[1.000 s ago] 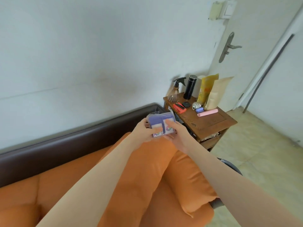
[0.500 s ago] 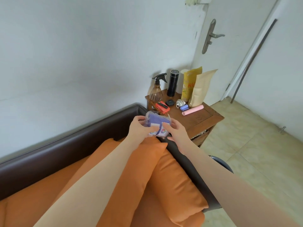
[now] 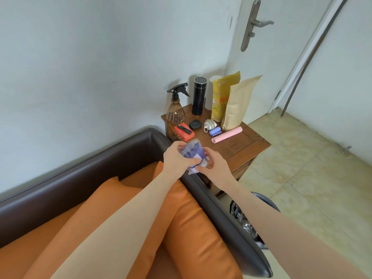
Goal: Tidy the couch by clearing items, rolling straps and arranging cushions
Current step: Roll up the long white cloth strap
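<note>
Head view | my left hand (image 3: 175, 158) and right hand (image 3: 213, 165) both grip the crinkly purple plastic packet (image 3: 193, 155) | wooden side surface (image 3: 241, 147) lies just ahead-right, right hand nearer.

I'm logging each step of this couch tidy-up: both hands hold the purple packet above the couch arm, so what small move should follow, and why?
Probably carry the purple packet a little further forward and set it on the bare near part of the side table. The left hand and right hand both grip it right at the table's edge, and the far side is crowded with the pink roll and other small items.
</note>
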